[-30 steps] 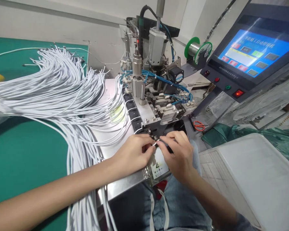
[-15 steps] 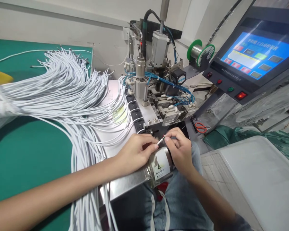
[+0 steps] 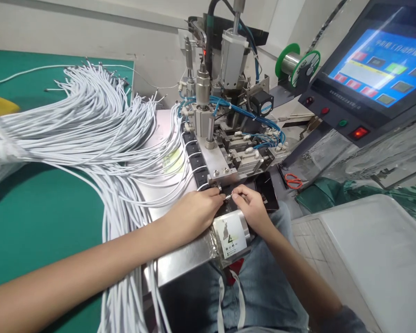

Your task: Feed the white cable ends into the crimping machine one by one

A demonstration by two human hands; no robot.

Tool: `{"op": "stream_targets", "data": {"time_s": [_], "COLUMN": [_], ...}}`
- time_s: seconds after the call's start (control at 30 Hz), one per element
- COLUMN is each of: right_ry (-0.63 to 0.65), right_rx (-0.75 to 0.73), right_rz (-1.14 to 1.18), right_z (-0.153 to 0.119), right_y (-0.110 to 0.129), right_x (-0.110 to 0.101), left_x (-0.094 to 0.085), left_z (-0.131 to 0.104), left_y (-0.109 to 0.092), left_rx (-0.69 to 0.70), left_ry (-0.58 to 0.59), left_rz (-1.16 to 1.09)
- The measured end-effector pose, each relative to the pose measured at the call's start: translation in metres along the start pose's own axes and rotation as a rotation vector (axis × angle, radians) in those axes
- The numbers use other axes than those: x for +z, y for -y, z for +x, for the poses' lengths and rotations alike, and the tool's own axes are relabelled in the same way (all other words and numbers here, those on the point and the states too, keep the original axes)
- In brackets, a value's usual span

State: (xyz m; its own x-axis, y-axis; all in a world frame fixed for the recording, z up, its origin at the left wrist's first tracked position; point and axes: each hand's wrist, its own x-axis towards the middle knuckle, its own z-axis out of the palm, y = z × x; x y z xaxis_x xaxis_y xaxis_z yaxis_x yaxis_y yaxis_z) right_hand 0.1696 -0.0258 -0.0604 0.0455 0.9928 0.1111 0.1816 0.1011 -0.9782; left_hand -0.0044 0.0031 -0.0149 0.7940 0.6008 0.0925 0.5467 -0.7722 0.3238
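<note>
Cable end (image 3: pixel 228 197) has shifted in towards the front of the machine (image 3: pixel 213 157) since the earlier frame, together with the left hand (image 3: pixel 201 210) and the right hand (image 3: pixel 253 210), and the coloured wires that showed at its tip are now behind fingers. It is held in the air between the two hands, just beside the machine's lower front edge. It should be very light, with a jacket that bends but springs back a little, perhaps slightly slippery; the thin wires at the tip look the fragile part. Best to take the jacket just behind the tip, leaving the wires to a light touch. Only a short piece shows, slim, round and white, lying aslant. The left hand's grip is pinched together on the jacket, and the right hand's thumb and finger are closed at the tip. Below them is a cylinder with a white label (image 3: pixel 230 238). Behind, white cables run into a row of black blocks (image 3: pixel 197 163), while a large tied bundle of cables (image 3: pixel 100 115) spreads over the green tabletop (image 3: pixel 45 217). Farther out are a spool of bright wire (image 3: pixel 291 63), a lit screen (image 3: pixel 377 69) and red-handled scissors (image 3: pixel 293 181).
</note>
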Motion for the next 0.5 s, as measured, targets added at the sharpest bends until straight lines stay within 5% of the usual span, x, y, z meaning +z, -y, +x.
{"op": "stream_targets", "data": {"time_s": [0.23,0.5], "right_ry": [-0.021,0.13], "right_rx": [0.097,0.321], "right_rz": [0.036,0.192], "right_z": [-0.001,0.011], "right_y": [-0.005,-0.002], "right_x": [0.003,-0.006], "left_x": [0.004,0.001], "left_z": [-0.001,0.0], "left_y": [0.001,0.0], "left_rx": [-0.013,-0.052], "left_ry": [-0.026,0.039], "left_rz": [-0.061,0.023]}}
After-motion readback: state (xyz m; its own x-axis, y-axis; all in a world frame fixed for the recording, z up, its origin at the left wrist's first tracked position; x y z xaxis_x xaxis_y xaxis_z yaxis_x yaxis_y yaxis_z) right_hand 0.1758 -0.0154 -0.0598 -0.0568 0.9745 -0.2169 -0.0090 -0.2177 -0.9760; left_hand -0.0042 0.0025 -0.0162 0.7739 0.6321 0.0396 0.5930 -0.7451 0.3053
